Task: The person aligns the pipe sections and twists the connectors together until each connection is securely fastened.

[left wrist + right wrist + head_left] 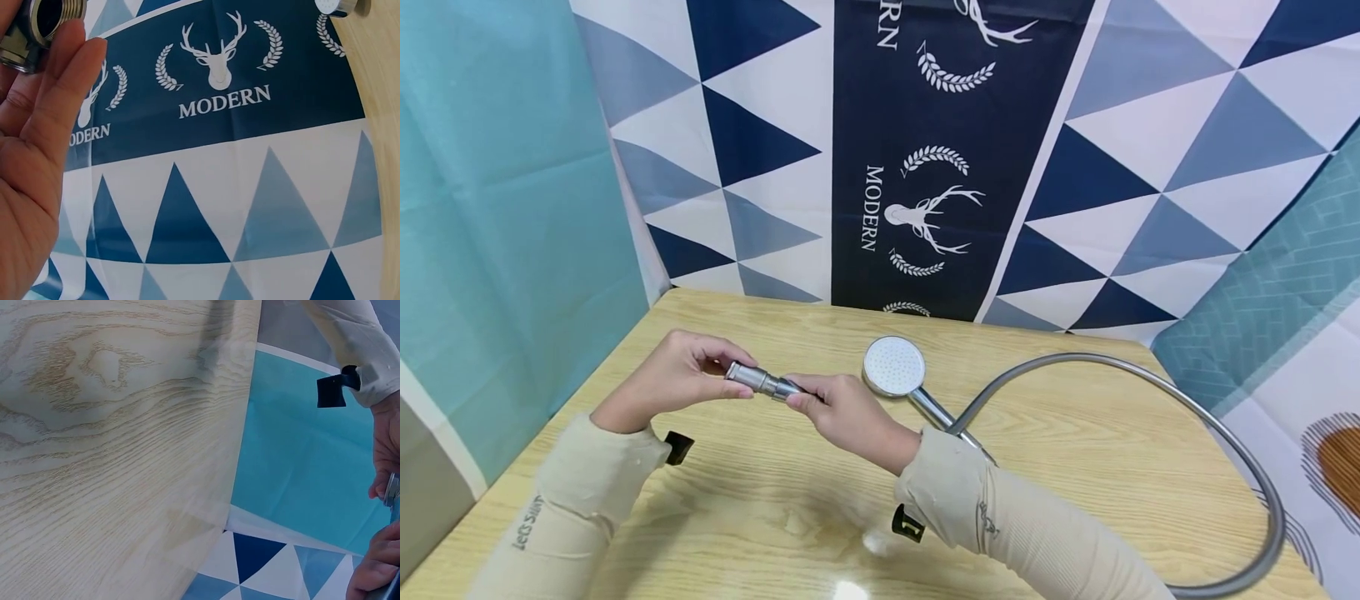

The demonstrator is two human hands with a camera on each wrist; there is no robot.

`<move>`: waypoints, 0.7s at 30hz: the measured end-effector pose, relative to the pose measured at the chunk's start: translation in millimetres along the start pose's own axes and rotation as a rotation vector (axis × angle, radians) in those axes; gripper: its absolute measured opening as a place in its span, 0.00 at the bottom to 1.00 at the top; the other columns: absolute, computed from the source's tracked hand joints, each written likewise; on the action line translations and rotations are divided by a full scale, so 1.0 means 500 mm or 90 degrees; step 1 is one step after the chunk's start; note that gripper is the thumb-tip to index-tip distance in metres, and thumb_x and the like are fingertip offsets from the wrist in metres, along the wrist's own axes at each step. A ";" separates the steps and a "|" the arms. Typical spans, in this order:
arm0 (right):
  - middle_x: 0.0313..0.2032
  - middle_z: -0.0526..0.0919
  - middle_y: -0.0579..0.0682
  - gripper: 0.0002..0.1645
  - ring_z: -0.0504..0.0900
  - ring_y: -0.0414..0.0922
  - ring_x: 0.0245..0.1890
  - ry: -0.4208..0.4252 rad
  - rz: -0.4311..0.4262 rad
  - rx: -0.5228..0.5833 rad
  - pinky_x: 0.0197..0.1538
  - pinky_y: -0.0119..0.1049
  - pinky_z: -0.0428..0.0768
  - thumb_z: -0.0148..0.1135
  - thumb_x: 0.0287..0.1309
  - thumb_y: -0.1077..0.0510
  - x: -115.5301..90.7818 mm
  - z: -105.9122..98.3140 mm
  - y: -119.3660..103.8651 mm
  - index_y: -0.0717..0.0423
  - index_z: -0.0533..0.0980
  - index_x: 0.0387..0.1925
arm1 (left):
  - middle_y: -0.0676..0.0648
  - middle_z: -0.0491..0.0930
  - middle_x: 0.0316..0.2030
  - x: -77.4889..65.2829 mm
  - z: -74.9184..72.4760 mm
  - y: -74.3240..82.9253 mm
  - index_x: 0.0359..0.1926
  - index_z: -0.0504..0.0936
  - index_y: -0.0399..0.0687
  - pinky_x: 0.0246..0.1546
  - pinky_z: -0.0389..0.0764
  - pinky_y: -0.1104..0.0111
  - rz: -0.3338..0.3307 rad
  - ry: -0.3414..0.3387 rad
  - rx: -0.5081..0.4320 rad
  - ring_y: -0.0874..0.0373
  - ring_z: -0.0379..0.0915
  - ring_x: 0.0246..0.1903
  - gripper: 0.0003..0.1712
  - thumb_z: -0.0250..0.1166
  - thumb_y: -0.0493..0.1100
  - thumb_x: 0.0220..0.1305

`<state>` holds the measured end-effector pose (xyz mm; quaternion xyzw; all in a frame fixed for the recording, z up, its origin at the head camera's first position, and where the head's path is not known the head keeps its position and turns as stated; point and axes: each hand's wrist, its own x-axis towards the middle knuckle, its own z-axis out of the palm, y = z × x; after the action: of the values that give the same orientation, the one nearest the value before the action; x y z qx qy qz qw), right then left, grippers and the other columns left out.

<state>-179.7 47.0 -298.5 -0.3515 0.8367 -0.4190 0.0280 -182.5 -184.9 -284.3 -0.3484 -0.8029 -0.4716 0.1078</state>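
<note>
A chrome metal fitting (760,381) is held above the table between both hands. My left hand (679,377) pinches its left end between thumb and fingers. The right hand (853,418) grips the other end, thumb along the side, and covers part of it. In the left wrist view the fitting (59,19) shows a round opening with inner threads, cut off by the frame edge. Only a sliver of the fitting (392,494) appears at the right edge of the right wrist view. A round shower head (894,367) lies face up beyond the right forearm.
A grey shower hose (1150,372) loops across the right side of the wood-grain table (1037,450). The shower head's handle (934,408) runs partly behind the right sleeve. A patterned cloth (760,167) hangs behind the table, and a teal one (512,208) at left.
</note>
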 end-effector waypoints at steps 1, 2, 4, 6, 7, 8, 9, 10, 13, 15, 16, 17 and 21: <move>0.16 0.61 0.41 0.13 0.56 0.33 0.14 -0.002 -0.007 -0.008 0.20 0.27 0.59 0.55 0.67 0.61 -0.001 -0.001 0.000 0.58 0.80 0.49 | 0.53 0.83 0.28 0.001 0.001 -0.001 0.34 0.85 0.32 0.26 0.79 0.74 -0.003 0.000 -0.003 0.66 0.76 0.24 0.11 0.73 0.26 0.46; 0.17 0.61 0.41 0.13 0.56 0.34 0.14 -0.003 -0.015 -0.018 0.20 0.27 0.60 0.54 0.68 0.61 -0.001 -0.001 0.000 0.59 0.79 0.49 | 0.54 0.83 0.27 0.001 0.001 -0.003 0.34 0.84 0.32 0.25 0.79 0.74 -0.004 0.001 -0.006 0.66 0.76 0.23 0.11 0.73 0.26 0.46; 0.18 0.62 0.42 0.13 0.57 0.34 0.16 -0.002 -0.029 -0.039 0.22 0.27 0.62 0.53 0.68 0.62 -0.003 -0.001 0.000 0.59 0.78 0.49 | 0.56 0.83 0.27 0.002 0.001 -0.006 0.34 0.84 0.31 0.25 0.79 0.74 -0.003 0.001 -0.016 0.66 0.76 0.23 0.11 0.73 0.27 0.46; 0.19 0.64 0.43 0.14 0.58 0.35 0.17 0.002 -0.039 -0.056 0.24 0.28 0.63 0.52 0.68 0.63 -0.005 0.000 0.001 0.62 0.76 0.51 | 0.57 0.83 0.27 0.003 0.002 -0.008 0.34 0.84 0.31 0.24 0.78 0.74 0.000 0.002 -0.018 0.66 0.75 0.23 0.11 0.73 0.27 0.46; 0.19 0.65 0.43 0.14 0.59 0.35 0.17 0.004 -0.038 -0.056 0.24 0.28 0.64 0.52 0.68 0.63 -0.006 0.001 0.000 0.63 0.74 0.52 | 0.57 0.83 0.27 0.003 0.002 -0.009 0.34 0.84 0.31 0.24 0.78 0.74 0.004 0.003 -0.017 0.66 0.75 0.23 0.11 0.73 0.27 0.46; 0.20 0.66 0.43 0.14 0.60 0.35 0.17 0.009 -0.035 -0.053 0.24 0.28 0.64 0.53 0.68 0.63 -0.007 0.002 0.001 0.65 0.73 0.52 | 0.58 0.82 0.27 0.003 0.001 -0.009 0.34 0.84 0.31 0.24 0.78 0.74 0.007 0.004 -0.015 0.66 0.75 0.23 0.11 0.74 0.27 0.46; 0.20 0.67 0.43 0.14 0.61 0.35 0.17 0.013 -0.028 -0.042 0.24 0.28 0.64 0.53 0.68 0.63 -0.008 0.003 0.000 0.65 0.71 0.52 | 0.58 0.82 0.27 0.004 0.001 -0.009 0.34 0.84 0.31 0.24 0.78 0.74 0.010 0.005 -0.014 0.67 0.75 0.23 0.11 0.73 0.27 0.46; 0.19 0.67 0.44 0.13 0.61 0.35 0.16 0.017 -0.021 -0.029 0.23 0.28 0.64 0.53 0.68 0.63 -0.008 0.004 0.000 0.66 0.69 0.51 | 0.58 0.82 0.27 0.004 0.001 -0.009 0.34 0.84 0.31 0.23 0.78 0.75 0.014 0.006 -0.012 0.67 0.75 0.23 0.11 0.74 0.27 0.46; 0.18 0.69 0.44 0.10 0.62 0.35 0.16 0.028 0.006 0.019 0.22 0.28 0.63 0.55 0.67 0.63 -0.009 0.005 -0.002 0.63 0.65 0.46 | 0.58 0.83 0.27 0.005 0.000 -0.009 0.34 0.84 0.31 0.24 0.78 0.75 0.022 0.008 -0.011 0.67 0.75 0.23 0.11 0.74 0.27 0.46; 0.18 0.69 0.44 0.08 0.62 0.35 0.16 0.036 0.012 0.039 0.22 0.28 0.63 0.56 0.66 0.64 -0.009 0.005 -0.002 0.63 0.66 0.42 | 0.58 0.82 0.27 0.005 -0.002 -0.008 0.34 0.84 0.31 0.23 0.77 0.75 0.024 0.008 -0.015 0.67 0.75 0.23 0.11 0.74 0.27 0.46; 0.19 0.69 0.44 0.08 0.63 0.35 0.17 0.039 0.012 0.048 0.22 0.28 0.63 0.57 0.66 0.64 -0.008 0.005 -0.002 0.63 0.67 0.40 | 0.59 0.82 0.27 0.005 -0.002 -0.008 0.34 0.84 0.31 0.23 0.77 0.75 0.026 0.008 -0.015 0.67 0.75 0.22 0.11 0.74 0.27 0.46; 0.19 0.69 0.44 0.08 0.63 0.35 0.17 0.042 0.014 0.060 0.22 0.28 0.63 0.58 0.65 0.63 -0.008 0.006 -0.002 0.63 0.68 0.39 | 0.59 0.82 0.27 0.004 -0.003 -0.008 0.34 0.84 0.31 0.23 0.77 0.75 0.026 0.008 -0.017 0.67 0.75 0.22 0.11 0.74 0.27 0.46; 0.18 0.68 0.44 0.07 0.61 0.33 0.17 0.066 0.015 0.106 0.21 0.27 0.61 0.62 0.61 0.64 -0.008 0.009 -0.001 0.63 0.72 0.34 | 0.58 0.82 0.26 0.001 -0.006 -0.008 0.34 0.83 0.31 0.22 0.76 0.75 0.022 0.006 -0.020 0.67 0.74 0.22 0.11 0.74 0.27 0.47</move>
<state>-174.9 46.1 -301.9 -0.3158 0.8033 -0.5046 0.0187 -186.2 -188.4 -285.2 -0.3620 -0.7885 -0.4839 0.1144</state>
